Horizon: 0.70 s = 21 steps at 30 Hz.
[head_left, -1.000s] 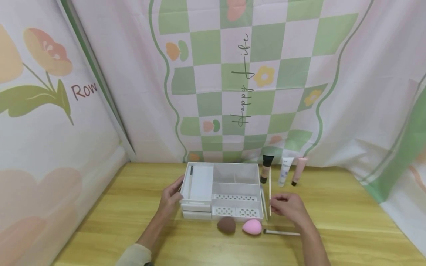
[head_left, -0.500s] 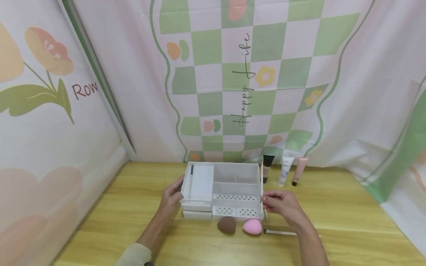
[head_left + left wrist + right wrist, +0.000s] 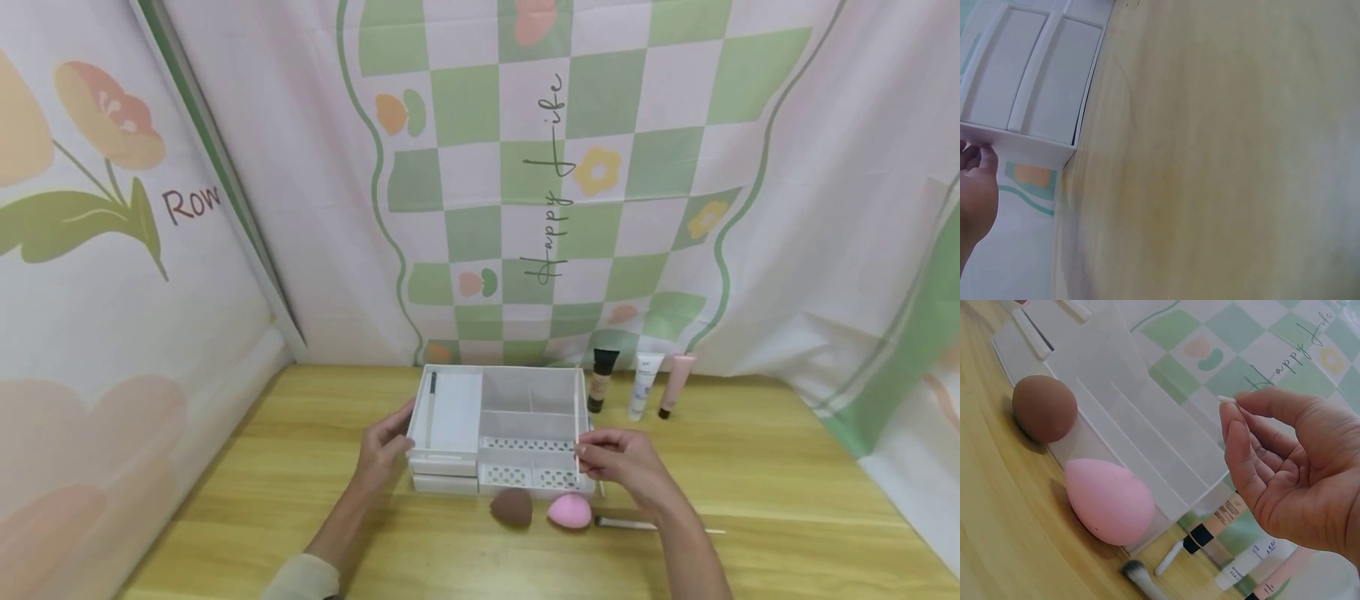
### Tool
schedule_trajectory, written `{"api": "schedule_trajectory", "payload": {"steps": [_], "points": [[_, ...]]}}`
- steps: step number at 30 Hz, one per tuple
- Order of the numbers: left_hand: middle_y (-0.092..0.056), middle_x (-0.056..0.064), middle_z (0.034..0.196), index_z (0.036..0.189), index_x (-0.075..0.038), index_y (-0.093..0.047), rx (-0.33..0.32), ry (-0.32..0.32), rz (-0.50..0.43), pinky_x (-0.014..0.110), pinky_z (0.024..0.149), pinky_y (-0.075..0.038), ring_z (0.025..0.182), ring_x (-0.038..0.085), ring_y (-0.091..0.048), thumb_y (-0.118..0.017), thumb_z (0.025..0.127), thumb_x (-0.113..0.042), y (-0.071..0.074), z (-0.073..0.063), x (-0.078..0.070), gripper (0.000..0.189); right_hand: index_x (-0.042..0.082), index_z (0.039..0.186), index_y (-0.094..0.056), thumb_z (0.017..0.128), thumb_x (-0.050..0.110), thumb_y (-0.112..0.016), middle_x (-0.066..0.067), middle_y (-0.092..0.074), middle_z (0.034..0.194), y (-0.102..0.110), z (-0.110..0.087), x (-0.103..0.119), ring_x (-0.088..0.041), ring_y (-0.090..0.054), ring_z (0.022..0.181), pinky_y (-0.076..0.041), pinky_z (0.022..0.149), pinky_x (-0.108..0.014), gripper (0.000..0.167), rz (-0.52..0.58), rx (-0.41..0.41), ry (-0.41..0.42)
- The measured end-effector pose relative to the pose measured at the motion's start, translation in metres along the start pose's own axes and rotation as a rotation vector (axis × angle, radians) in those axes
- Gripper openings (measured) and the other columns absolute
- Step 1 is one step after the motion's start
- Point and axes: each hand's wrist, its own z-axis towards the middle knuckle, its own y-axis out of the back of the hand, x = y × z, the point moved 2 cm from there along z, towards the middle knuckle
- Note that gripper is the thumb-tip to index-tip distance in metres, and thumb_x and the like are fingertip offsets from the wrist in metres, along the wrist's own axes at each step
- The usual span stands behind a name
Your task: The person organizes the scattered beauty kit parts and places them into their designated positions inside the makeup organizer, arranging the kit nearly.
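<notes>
My right hand (image 3: pixel 618 458) pinches a thin white stick (image 3: pixel 577 408), shaped like a brush handle, between thumb and fingertips. The stick stands near upright in the head view, over the right side of a white makeup organizer (image 3: pixel 534 387). Only its pale end shows above the fingertips in the right wrist view. My left hand (image 3: pixel 385 442) rests against the organizer's left side, its fingers partly hidden. In the left wrist view those fingers (image 3: pixel 988 156) touch the side wall beside two drawers (image 3: pixel 1063 81). A dark-tipped makeup brush (image 3: pixel 430 408) lies on the organizer's left top.
A brown makeup sponge (image 3: pixel 512 508) and a pink one (image 3: pixel 570 511) sit before the organizer. Another brush (image 3: pixel 626 523) lies at the front right. A black-capped tube (image 3: pixel 602 383), a white tube (image 3: pixel 642 387) and a pink tube (image 3: pixel 677 386) stand at the back right.
My right hand has moved left with the thin stick, from beside the organizer to over its right compartments. The left hand has stayed against the organizer.
</notes>
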Motion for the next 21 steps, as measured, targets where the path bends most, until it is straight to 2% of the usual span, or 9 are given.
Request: {"api": "schedule_trajectory", "payload": {"steps": [6, 21], "points": [[-0.045, 0.030, 0.152, 0.143, 0.015, -0.044, -0.023, 0.012, 0.015, 0.014, 0.105, -0.047, 0.141, 0.050, -0.043, -0.049, 0.083, 0.008, 0.000, -0.001, -0.001, 0.060, -0.018, 0.119, -0.059, 0.093, 0.006, -0.064, 0.004, -0.071, 0.085, -0.003, 0.001, 0.000, -0.006, -0.068, 0.078, -0.062, 0.075, -0.019, 0.036, -0.007, 0.023, 0.013], [-0.048, 0.025, 0.152, 0.144, 0.009, -0.047, -0.021, 0.043, 0.045, 0.014, 0.104, -0.049, 0.139, 0.041, -0.049, -0.051, 0.085, 0.005, 0.003, 0.000, 0.001, 0.060, -0.020, 0.116, -0.059, 0.093, 0.007, -0.064, 0.006, -0.070, 0.082, -0.014, 0.003, 0.001, -0.005, -0.067, 0.076, -0.061, 0.072, -0.019, 0.035, 0.007, 0.085, 0.051]]}}
